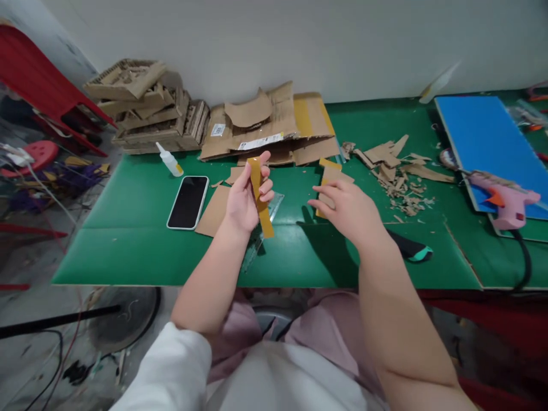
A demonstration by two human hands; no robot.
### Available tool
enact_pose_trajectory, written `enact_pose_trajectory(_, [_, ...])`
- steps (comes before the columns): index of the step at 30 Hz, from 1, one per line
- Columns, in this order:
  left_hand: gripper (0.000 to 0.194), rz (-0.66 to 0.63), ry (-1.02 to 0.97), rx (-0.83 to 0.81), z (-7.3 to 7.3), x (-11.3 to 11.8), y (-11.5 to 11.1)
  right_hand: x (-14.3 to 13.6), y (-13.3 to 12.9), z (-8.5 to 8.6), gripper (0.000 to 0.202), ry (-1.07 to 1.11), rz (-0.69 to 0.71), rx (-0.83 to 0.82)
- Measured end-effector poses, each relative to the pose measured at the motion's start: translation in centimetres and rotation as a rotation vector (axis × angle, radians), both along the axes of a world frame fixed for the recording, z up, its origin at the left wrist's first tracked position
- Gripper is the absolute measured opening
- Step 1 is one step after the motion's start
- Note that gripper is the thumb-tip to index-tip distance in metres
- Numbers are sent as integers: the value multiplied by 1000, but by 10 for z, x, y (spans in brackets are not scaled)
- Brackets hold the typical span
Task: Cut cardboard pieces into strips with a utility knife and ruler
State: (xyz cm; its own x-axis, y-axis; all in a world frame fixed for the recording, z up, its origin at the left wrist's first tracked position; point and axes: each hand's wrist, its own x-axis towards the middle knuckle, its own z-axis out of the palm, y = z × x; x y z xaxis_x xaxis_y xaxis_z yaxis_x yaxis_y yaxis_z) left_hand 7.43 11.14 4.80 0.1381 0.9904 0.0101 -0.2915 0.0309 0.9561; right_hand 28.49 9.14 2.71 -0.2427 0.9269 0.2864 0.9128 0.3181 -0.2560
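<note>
My left hand is closed around a narrow strip covered in shiny yellow-brown tape, held slanted above the table. Beneath that hand a clear ruler lies partly hidden. My right hand hovers with thumb and fingers apart and nothing visible between them. Just behind its fingers lie small cardboard pieces with yellow tape edges, partly covered by the hand. A black and teal cutter shows beside my right forearm. Left of my left hand is a flat cardboard piece.
The green table also bears a phone, a small glue bottle, stacked cardboard trays and folded cardboard. Cardboard scraps lie to the right, near a blue board and pink glue gun with a cord.
</note>
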Motion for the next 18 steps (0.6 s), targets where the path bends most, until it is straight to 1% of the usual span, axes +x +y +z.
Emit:
enact_pose_trajectory(2, [46,-1,21,12,-1,2,-1,-3,2,1,36,69,23,67])
enact_pose_trajectory(4, [46,-1,8,-12,-3,5,-1,-10,4,2,33,193,87,50])
enact_pose_trajectory(6, [45,3,-23,-33,-5,9,-1,-21,1,3,29,397,139,-91])
enact_pose_trajectory(7, [43,10,-40,-37,-6,10,-1,-28,-2,3,30,525,149,-205])
enact_pose_trajectory(8, [43,20,-54,-37,-7,11,-1,-36,-5,3,32,638,168,-359])
enact_pose_trajectory(9, [42,31,-66,-35,-8,11,0,-44,-9,1,31,723,186,-493])
enact_pose_trajectory(12, [41,56,-114,-49,-9,11,1,-63,-16,-5,22,933,204,-810])
enact_pose_trajectory(14, [41,70,-150,-85,-11,11,4,-68,-17,-10,18,997,221,-917])
enact_pose_trajectory(15, [42,72,-169,-103,-12,10,5,-69,-16,-12,18,1020,222,-945])
enact_pose_trajectory(18, [46,41,-209,-112,-17,11,9,-64,-10,-15,17,1085,186,-965])
